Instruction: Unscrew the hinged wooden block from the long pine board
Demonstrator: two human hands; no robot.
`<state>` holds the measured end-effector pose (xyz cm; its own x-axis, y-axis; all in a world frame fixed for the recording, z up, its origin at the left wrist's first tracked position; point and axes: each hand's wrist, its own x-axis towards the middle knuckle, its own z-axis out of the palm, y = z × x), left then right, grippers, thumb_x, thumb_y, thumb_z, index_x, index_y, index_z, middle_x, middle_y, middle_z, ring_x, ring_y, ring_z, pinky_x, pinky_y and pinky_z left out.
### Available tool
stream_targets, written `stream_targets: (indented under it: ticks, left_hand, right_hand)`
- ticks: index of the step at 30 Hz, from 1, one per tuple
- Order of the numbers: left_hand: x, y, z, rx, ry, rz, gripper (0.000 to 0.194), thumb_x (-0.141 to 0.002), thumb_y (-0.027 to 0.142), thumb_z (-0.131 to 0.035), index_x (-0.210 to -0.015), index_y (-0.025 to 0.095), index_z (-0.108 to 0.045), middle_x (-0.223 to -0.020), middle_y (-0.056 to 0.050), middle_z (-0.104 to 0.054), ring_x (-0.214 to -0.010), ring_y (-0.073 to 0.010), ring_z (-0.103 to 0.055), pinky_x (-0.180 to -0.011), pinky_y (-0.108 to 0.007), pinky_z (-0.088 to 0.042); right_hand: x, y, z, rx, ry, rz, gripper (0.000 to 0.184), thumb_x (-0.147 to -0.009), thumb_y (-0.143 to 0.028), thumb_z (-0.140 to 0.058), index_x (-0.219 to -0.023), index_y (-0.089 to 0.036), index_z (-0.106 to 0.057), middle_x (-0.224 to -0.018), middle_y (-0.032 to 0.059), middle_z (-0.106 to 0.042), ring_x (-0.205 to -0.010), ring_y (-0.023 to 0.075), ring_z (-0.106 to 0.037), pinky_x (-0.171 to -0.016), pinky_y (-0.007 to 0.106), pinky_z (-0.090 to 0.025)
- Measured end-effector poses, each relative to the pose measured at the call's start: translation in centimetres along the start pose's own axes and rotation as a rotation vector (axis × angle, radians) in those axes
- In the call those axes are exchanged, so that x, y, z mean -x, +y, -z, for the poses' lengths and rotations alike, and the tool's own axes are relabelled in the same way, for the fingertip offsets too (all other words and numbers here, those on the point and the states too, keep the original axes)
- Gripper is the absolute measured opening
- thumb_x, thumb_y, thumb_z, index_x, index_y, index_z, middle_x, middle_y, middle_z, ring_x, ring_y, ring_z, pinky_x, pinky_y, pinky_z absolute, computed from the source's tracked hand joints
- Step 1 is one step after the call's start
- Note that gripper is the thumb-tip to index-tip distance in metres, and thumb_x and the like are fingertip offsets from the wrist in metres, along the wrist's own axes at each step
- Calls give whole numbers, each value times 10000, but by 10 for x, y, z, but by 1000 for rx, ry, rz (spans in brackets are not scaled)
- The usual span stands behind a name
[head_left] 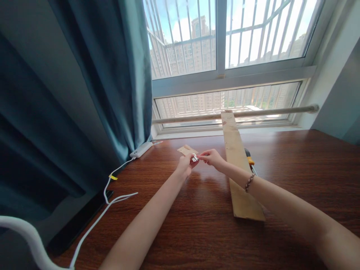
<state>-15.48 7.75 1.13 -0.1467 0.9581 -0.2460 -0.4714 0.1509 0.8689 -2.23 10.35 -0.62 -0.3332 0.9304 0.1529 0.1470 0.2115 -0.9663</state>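
Over the wooden table, my left hand [185,164] is closed around a small shiny metal piece [194,158], too small to name with certainty. My right hand [213,158] meets it from the right, thumb and fingers pinched together at the piece's edge. Whatever lies between those right fingertips is too small to make out. Just behind my left hand lies a small flat piece of pale wood or card [185,149], partly covered by the hand. My right forearm crosses above a long wooden board [234,150].
A screwdriver [249,159] with a black and yellow handle lies along the board's right side. To the left are a white power strip [141,149], white cables [94,224] and a blue curtain [120,75]. A barred window [222,71] and rail stand behind the table.
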Motion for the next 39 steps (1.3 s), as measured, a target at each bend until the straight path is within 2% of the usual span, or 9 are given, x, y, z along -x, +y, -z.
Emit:
stream_targets:
  ticks: [4, 8, 15, 20, 26, 30, 33, 36, 39]
  left_hand:
    - [-4, -1, -5, 1, -15, 14, 124, -691, 60, -503, -596, 134, -478, -510, -1, -520, -447, -79, -497, -487, -200, -451]
    - [-8, -4, -6, -23, -40, 9, 175, -695, 58, -459, -544, 145, -443, -478, 4, -475, -421, -69, -452, -472, -188, -421]
    - [-9, -7, -4, -121, -68, 21, 147, -664, 41, -451, -556, 133, -491, -495, -22, -511, -430, -80, -468, -436, -180, -376]
    - [-11, -2, 0, -151, -69, 45, 163, -655, 43, -458, -523, 139, -465, -449, -2, -461, -395, -79, -440, -412, -181, -344]
    - [-10, 4, 0, -128, -110, 38, 178, -683, 51, -440, -531, 142, -455, -454, -2, -458, -405, -84, -445, -413, -180, -335]
    - [-11, 9, -3, -92, -146, 81, 174, -693, 49, -447, -546, 142, -454, -474, -25, -477, -414, -100, -451, -411, -201, -353]
    - [-16, 17, 3, -23, -100, 68, 218, -718, 43, -425, -545, 168, -379, -466, 6, -417, -399, -80, -420, -399, -182, -337]
    - [-20, 29, 20, 26, -55, 39, 277, -756, 42, -406, -546, 182, -290, -462, 49, -308, -368, -45, -335, -373, -150, -280]
    - [-23, 32, 39, -18, -39, 46, 250, -772, 52, -414, -559, 167, -351, -490, 27, -374, -388, -52, -372, -388, -161, -320]
  right_hand:
    - [2, 2, 1, -135, -6, -47, 434, -592, -482, -698, -725, -71, -671, -475, -28, -432, -449, 52, -338, -401, 190, -225]
    - [4, -1, 1, -162, 20, -46, 381, -596, -451, -680, -697, -85, -647, -481, -30, -439, -448, 53, -348, -406, 191, -230]
    - [5, -6, -2, 52, 93, 5, 140, -706, -247, -605, -640, -129, -638, -421, -47, -432, -420, 70, -358, -444, 211, -252]
    - [12, -13, -10, 160, 160, 66, 59, -680, -141, -636, -621, -152, -641, -535, -21, -546, -549, 95, -457, -543, 215, -321]
    - [10, -8, -21, 59, 186, -20, 141, -756, -238, -561, -698, -129, -632, -486, -27, -501, -446, 85, -424, -463, 210, -317]
    - [8, -8, -25, -27, 205, -25, 142, -732, -269, -585, -693, -138, -621, -476, -32, -490, -437, 84, -414, -456, 210, -309]
    - [7, -9, -16, -89, 284, -42, 110, -712, -250, -599, -694, -142, -592, -485, -38, -469, -452, 85, -407, -460, 211, -300]
    - [6, -10, 9, -188, 379, -94, 108, -757, -240, -542, -703, -149, -520, -509, -51, -415, -449, 70, -366, -438, 199, -272]
    - [3, -12, 31, -288, 383, -165, 133, -794, -200, -496, -681, -155, -441, -546, -53, -395, -451, 46, -351, -425, 175, -270]
